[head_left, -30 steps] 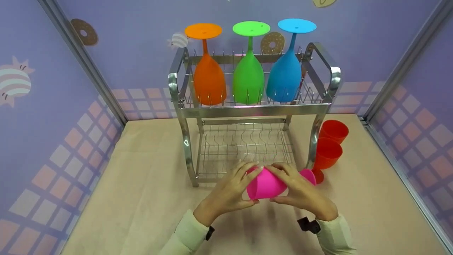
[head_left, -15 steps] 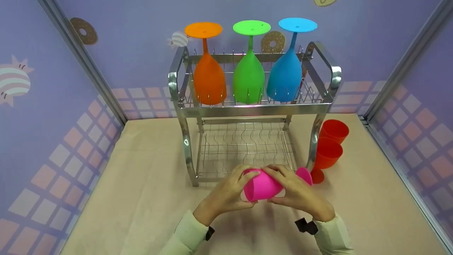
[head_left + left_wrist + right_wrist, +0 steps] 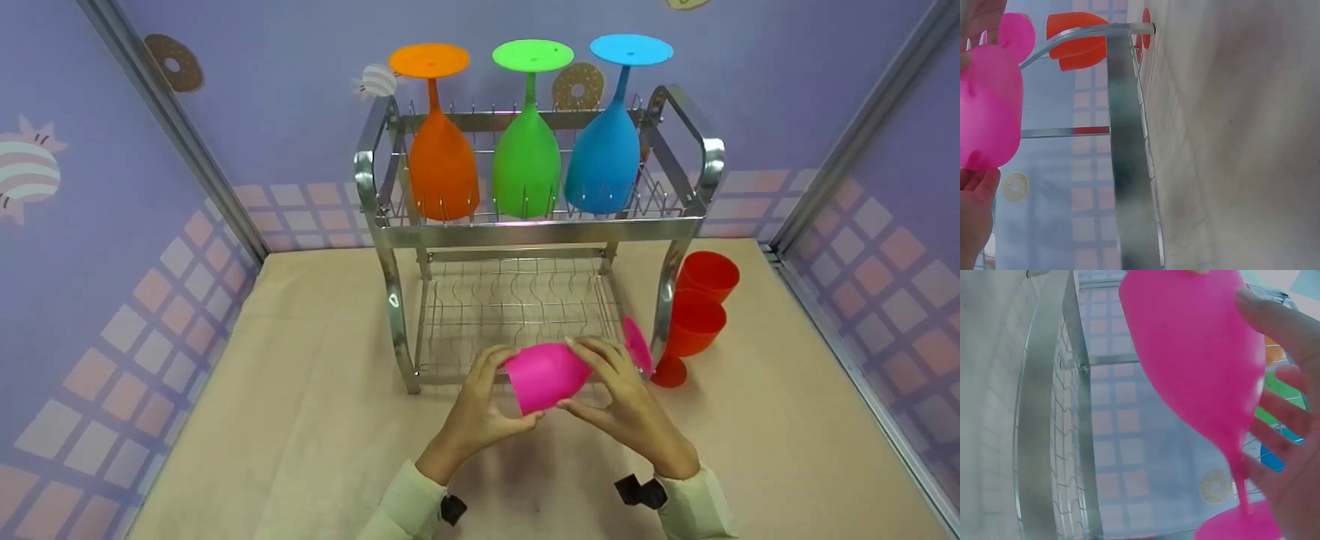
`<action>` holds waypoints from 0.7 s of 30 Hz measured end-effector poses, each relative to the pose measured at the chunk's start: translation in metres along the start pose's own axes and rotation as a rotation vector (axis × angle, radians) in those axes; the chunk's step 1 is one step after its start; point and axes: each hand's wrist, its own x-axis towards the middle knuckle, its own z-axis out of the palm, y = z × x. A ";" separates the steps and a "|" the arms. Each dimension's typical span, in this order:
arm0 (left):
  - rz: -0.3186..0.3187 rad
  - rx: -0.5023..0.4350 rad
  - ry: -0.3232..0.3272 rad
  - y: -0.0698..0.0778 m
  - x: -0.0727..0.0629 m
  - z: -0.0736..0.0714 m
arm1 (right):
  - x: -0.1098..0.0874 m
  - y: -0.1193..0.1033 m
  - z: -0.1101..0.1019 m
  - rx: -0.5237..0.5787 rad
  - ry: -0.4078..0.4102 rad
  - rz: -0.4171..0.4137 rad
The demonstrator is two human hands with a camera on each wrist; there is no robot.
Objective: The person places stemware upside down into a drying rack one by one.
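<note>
A pink plastic wine glass [image 3: 550, 375] lies tilted on its side between my two hands, in front of the rack's lower tier. My left hand [image 3: 480, 409] grips it at the rim end, thumb below and fingers above. Round the lower bowl near the stem, my right hand [image 3: 626, 397] holds it with curled fingers. Its foot [image 3: 637, 345] points up to the right, beside the rack's right front leg. In the right wrist view the bowl [image 3: 1196, 354] narrows to a thin stem close by my fingers.
A two-tier metal dish rack [image 3: 532, 236] stands ahead. Upside down on its top tier are orange [image 3: 444, 165], green [image 3: 527, 165] and blue [image 3: 604, 161] wine glasses. Red wine glasses [image 3: 694, 322] stand upright right of the rack. Patterned panels [image 3: 142, 300] wall the table.
Both hands have moved the pink wine glass slightly left and up. Its foot has swung higher, and its rim end is now turned less toward the camera.
</note>
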 end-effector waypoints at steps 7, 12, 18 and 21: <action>-0.229 -0.305 0.070 -0.004 -0.006 0.005 | -0.003 0.002 0.013 0.199 0.277 -0.089; -0.352 -0.580 0.092 -0.003 -0.009 0.008 | -0.009 0.002 0.029 0.374 0.403 0.002; -0.337 -0.785 0.124 -0.001 -0.012 0.013 | -0.015 -0.012 0.044 0.625 0.366 0.298; -0.334 -0.834 0.134 0.000 -0.013 0.016 | -0.016 -0.017 0.051 0.710 0.280 0.403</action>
